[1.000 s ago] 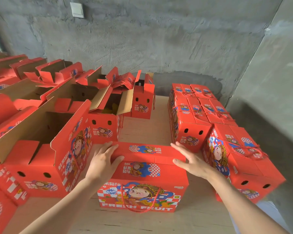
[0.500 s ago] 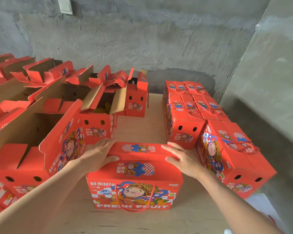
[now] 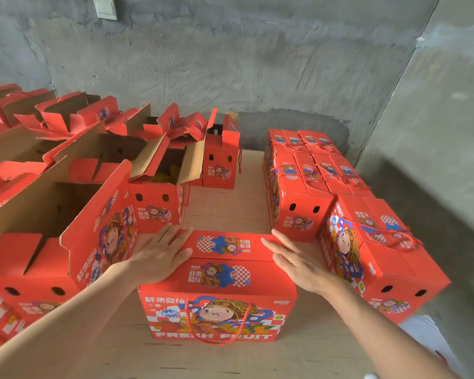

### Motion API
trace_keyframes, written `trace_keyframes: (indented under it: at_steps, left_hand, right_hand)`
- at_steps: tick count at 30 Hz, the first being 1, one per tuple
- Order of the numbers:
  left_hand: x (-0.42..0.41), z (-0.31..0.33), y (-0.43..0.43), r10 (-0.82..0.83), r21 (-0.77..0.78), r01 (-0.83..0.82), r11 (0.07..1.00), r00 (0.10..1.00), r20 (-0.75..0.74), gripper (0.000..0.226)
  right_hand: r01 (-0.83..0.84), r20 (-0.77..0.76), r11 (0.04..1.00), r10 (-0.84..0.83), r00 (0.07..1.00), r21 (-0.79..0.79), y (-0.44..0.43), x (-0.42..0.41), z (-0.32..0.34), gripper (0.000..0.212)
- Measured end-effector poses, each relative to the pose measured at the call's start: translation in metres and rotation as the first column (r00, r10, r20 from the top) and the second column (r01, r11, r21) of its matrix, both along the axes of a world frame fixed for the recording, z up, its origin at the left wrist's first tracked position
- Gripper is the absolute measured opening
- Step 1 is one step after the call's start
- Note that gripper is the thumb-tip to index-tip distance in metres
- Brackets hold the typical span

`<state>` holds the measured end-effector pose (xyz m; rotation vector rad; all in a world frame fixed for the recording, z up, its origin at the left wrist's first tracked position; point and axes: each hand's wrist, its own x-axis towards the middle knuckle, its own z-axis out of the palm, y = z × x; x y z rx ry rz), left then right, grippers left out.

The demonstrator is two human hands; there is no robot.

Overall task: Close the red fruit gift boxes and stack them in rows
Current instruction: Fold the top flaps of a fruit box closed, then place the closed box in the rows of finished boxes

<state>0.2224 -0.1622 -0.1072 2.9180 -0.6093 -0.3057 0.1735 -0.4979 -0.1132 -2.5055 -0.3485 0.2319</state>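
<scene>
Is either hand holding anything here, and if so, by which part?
Nothing is gripped. The left hand and right hand lie flat, fingers straight, on opposite ends of the top of the closed red box.

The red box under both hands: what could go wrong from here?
1. The left hand and right hand lie flat on top of the red box; its flaps may spring up once released.
2. Its rope handle hangs loose down the front and could snag or be trapped underneath.
3. The open box at left stands close; its raised flap might be knocked during lifting.
</scene>
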Motion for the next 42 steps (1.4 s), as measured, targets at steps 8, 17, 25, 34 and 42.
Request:
trace_keyframes:
  at_steps: [8, 17, 25, 34, 42]
  left_hand:
    - [-0.011, 0.002, -0.016, 0.120, 0.130, -0.137, 0.982, 0.984, 0.130, 0.053]
    - [-0.106, -0.023, -0.088, -0.037, -0.070, 0.056, 0.996, 0.969, 0.244, 0.088]
    - [-0.069, -0.025, -0.081, 0.162, -0.239, -0.118, 0.964, 0.971, 0.175, 0.070]
    - [-0.037, -0.015, -0.081, 0.341, -0.408, -0.382, 0.829, 0.924, -0.172, 0.062]
    - [-0.077, -0.042, -0.087, 0.526, -0.652, -0.756, 0.061, 0.580, -0.623, 0.044]
  right_hand:
    - [0.000, 0.065, 0.986, 0.011, 0.998, -0.169, 0.012, 0.005, 0.010, 0.046]
    - [0.105, 0.247, 0.979, -0.060, 0.967, -0.174, 0.021, -0.008, 0.011, 0.037]
    - [0.314, 0.059, 0.927, -0.308, 0.950, -0.204, 0.031, -0.054, 0.020, 0.047]
    - [0.378, -0.028, 0.857, -0.414, 0.910, -0.351, 0.082, -0.102, 0.026, 0.063]
    - [0.652, -0.119, 0.668, -0.660, 0.742, 0.359, 0.058, -0.130, 0.012, 0.043]
